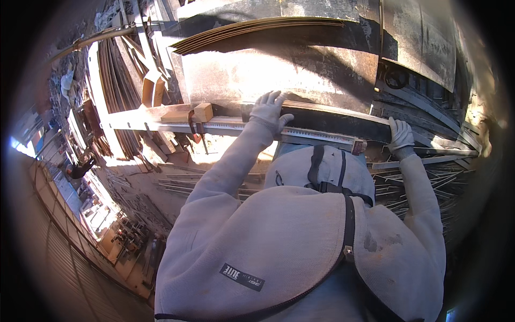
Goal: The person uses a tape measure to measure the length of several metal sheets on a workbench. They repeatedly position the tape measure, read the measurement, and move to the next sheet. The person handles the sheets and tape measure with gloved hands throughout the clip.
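Note:
My left hand (270,112), in a pale work glove, lies on the top of a dark-faced plywood strip (335,121) with its fingers spread and thumb out. My right hand (400,135), gloved too, has its fingers curled over the strip's right end. Along the near side of the strip runs a white measuring scale (316,134) with fine marks, on a long straight rail. A small red-brown piece (359,147) sits at the scale's right end. Left of my left hand, a wooden block (203,112) stands on the rail beside a clamp-like metal piece (194,129).
Large worn sheets (279,70) lie beyond the rail, with a stack of thin curved sheets (257,29) on top. Long strips (115,75) lean at the left. Scattered narrow offcuts (418,182) cover the ground at the right. Strong sunlight washes out parts of the middle.

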